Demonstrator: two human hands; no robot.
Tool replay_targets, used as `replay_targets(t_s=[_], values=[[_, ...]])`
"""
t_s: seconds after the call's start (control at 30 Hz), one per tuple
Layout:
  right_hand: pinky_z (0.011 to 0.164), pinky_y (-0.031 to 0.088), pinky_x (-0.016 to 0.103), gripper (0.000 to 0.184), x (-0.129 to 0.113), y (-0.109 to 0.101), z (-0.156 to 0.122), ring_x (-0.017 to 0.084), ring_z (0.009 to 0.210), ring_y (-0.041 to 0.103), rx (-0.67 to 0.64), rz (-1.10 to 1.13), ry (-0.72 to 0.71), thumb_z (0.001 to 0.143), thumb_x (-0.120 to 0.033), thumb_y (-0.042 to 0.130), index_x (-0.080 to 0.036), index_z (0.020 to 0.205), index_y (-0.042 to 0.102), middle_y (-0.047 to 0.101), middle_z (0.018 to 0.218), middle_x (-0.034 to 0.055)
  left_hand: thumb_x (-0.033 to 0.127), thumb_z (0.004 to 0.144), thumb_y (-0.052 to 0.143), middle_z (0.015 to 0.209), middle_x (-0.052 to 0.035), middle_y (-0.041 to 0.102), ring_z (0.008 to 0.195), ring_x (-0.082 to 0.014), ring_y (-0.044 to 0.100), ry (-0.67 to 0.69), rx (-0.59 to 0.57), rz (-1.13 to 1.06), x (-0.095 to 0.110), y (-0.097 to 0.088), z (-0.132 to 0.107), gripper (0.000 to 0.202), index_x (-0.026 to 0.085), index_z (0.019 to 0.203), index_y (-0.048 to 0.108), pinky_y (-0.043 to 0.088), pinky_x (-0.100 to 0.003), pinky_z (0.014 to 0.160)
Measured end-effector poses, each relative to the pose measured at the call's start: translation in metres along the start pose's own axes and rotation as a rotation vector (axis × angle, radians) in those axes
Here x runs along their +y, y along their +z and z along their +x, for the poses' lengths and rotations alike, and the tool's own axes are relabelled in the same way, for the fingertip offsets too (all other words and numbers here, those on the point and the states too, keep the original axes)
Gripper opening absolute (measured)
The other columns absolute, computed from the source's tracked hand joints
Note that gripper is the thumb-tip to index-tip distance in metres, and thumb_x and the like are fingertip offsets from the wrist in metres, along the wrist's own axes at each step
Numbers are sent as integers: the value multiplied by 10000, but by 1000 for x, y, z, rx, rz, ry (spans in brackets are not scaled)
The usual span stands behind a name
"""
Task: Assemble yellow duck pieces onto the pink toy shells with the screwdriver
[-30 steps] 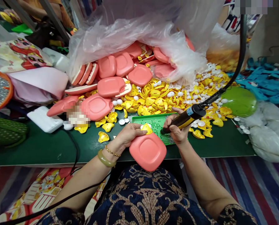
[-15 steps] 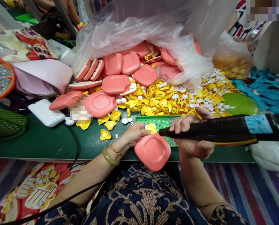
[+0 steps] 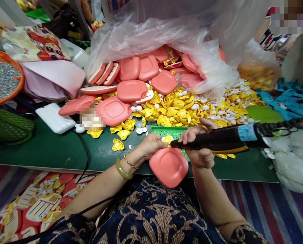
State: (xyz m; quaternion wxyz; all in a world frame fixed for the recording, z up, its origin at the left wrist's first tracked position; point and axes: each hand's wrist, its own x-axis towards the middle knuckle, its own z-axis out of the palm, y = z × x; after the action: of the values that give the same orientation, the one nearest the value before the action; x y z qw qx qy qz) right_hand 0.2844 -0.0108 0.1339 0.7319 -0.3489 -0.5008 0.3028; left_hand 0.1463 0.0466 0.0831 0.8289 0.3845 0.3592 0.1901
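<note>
My left hand (image 3: 154,145) pinches a small yellow plastic piece (image 3: 168,138) with white eye parts, at the top end of a pink plastic plate-like part (image 3: 169,167). That pink part hangs over the table's front edge, its smooth recessed face up. My right hand (image 3: 198,145) is wrapped round a black electric screwdriver (image 3: 217,139), which lies almost level. Its tip meets the yellow piece beside my left fingertips; any screw there is hidden. Behind both hands lies a green perforated tray (image 3: 164,129), partly covered by my right hand.
Several pink parts (image 3: 132,90) spill from a clear plastic bag (image 3: 151,37) at the back. Yellow shells and white eyes (image 3: 177,110) are heaped before it. An orange basin of screws (image 3: 2,79), a white box (image 3: 55,118) and a cable stand left; blue pieces (image 3: 294,101) lie right.
The whole view has shifted slightly to the right. The screwdriver's rear end has swung up and away, with its tip still at the yellow piece. My left hand keeps its hold.
</note>
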Motion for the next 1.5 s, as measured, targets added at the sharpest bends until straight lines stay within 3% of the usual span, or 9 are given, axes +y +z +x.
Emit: replay_targets(t_s=[0.3, 0.53, 0.7, 0.8, 0.93, 1.07, 1.2, 1.5], values=[[467, 465, 299, 595, 3, -7, 5, 136, 498, 505, -148, 36, 83, 630, -575, 725, -291, 1120, 546, 489, 615, -49, 315, 551, 801, 653, -29, 639, 590, -123, 548, 51, 4, 16, 1, 6, -5, 287, 115, 721, 682, 399, -238, 579], [515, 484, 294, 562, 5, -1, -4, 135, 535, 508, -99, -95, 181, 625, -661, 681, -233, 977, 583, 506, 631, -25, 309, 570, 807, 627, -25, 626, 608, -132, 549, 85, 26, 69, 4, 6, -5, 243, 122, 650, 674, 409, -239, 573], [474, 464, 289, 504, 0, 3, 1, 130, 494, 499, -103, -67, 128, 652, -646, 673, -231, 918, 570, 497, 610, -33, 286, 595, 793, 634, -28, 626, 616, -139, 559, 56, 23, 101, 4, 6, -4, 213, 124, 678, 683, 408, -239, 570], [447, 455, 296, 481, -11, -8, 6, 138, 479, 495, -74, -111, 40, 638, -647, 675, -250, 886, 563, 493, 594, -33, 262, 600, 773, 633, -30, 631, 565, -116, 536, 16, 25, 107, 3, 3, -2, 190, 116, 685, 685, 390, -227, 547], [451, 437, 279, 433, -13, -34, 6, 117, 468, 445, 60, -81, -74, 676, -613, 644, -288, 948, 557, 448, 600, -51, 233, 593, 747, 639, -49, 644, 527, -108, 528, -48, 52, 117, 3, -1, 1, 174, 102, 689, 685, 390, -228, 531], [463, 425, 257, 420, 10, -54, -6, 99, 475, 444, 108, -80, 10, 673, -525, 678, -278, 989, 557, 460, 617, -58, 222, 577, 750, 671, -59, 661, 546, -114, 552, -64, 71, 104, 4, 1, 2, 197, 94, 712, 685, 410, -236, 553], [486, 443, 269, 449, 28, -60, -16, 99, 485, 469, 130, -88, 79, 654, -543, 691, -265, 983, 563, 471, 626, -60, 228, 565, 759, 687, -59, 668, 565, -120, 565, -63, 82, 99, 6, 4, 0, 203, 96, 690, 670, 418, -243, 572], [462, 443, 254, 390, 28, -60, -16, 100, 491, 503, 130, -61, 72, 667, -470, 725, -269, 966, 576, 507, 630, -55, 218, 572, 750, 685, -56, 673, 558, -114, 569, -67, 72, 82, 5, 4, -1, 183, 97, 679, 662, 412, -232, 562]])
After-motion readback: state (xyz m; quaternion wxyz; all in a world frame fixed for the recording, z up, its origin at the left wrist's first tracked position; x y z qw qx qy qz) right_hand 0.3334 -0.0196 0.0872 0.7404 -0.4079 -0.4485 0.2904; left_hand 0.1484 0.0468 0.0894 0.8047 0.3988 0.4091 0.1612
